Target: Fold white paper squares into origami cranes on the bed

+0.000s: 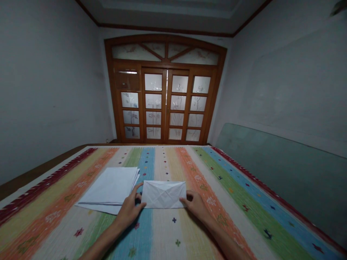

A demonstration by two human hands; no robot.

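A folded white paper (163, 195), shaped like an envelope with creases meeting near its middle, is held just above or on the striped cloth (162, 231). My left hand (132, 206) grips its left edge, thumb at the lower left corner and index finger near the upper left. At the right edge, my right hand (195, 204) pinches the paper between thumb and fingers. A stack of white paper sheets (111, 186) lies on the cloth to the left, its lower right part beside my left hand.
The colourful striped cloth covers a wide surface reaching toward a wooden door with glass panes (165, 104). A pale green headboard-like panel (271, 159) runs along the right side. White walls stand on both sides.
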